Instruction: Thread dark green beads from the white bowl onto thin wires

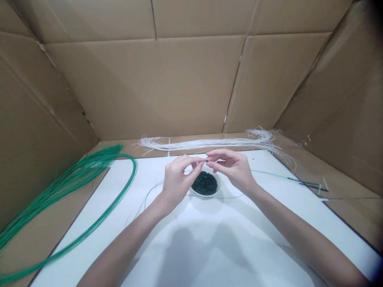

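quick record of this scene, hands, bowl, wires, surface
left hand: pinching a thin wire near a small dark bead
right hand: fingers at the bead, contact unclear
bowl: white bowl of dark green beads, below the hands
wires: green bundle at left, white bundle behind
surface: white sheet within cardboard walls

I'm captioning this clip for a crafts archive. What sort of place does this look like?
Probably a makeshift craft bench, not a proper workshop: a white sheet inside a cardboard enclosure, with what look like dark green beads in a small white bowl, plus bundles of green and white wire.
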The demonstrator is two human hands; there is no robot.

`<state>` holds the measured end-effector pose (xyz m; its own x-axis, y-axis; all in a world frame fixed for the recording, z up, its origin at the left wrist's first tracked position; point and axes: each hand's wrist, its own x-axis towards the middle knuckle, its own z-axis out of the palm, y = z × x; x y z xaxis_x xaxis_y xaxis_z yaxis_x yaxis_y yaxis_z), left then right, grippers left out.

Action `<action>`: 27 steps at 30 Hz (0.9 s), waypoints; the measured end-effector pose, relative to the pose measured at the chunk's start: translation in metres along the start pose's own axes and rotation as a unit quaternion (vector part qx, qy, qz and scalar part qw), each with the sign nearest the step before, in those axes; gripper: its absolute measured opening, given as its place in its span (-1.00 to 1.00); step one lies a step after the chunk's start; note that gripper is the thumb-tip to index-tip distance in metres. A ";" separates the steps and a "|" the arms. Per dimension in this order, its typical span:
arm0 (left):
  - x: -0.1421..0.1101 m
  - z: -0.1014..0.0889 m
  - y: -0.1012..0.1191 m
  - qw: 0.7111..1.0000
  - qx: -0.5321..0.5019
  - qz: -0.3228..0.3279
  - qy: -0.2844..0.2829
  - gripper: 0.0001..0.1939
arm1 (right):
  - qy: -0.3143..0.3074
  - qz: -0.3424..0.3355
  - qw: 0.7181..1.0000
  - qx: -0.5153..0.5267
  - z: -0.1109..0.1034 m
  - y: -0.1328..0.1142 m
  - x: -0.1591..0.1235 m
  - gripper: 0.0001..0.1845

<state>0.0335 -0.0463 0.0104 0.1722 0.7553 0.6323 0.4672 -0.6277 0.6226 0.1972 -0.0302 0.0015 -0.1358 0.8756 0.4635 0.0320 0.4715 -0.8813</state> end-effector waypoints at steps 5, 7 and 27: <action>0.000 -0.001 0.001 1.000 0.002 -0.009 -0.011 -0.85 | -0.002 -0.003 1.000 -0.004 0.000 0.000 0.000 -0.79; 0.000 0.000 0.001 1.000 0.004 -0.009 -0.008 -0.85 | -0.002 -0.002 1.000 -0.012 -0.001 0.000 0.000 -0.78; 0.001 -0.001 0.000 1.000 0.000 -0.010 -0.020 -0.85 | 0.007 -0.009 0.999 -0.045 0.000 -0.001 -0.001 -0.84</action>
<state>0.0331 -0.0462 0.0116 0.1976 0.7748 0.6005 0.4711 -0.6123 0.6350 0.1970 -0.0310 0.0019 -0.1237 0.8681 0.4807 0.1177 0.4938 -0.8615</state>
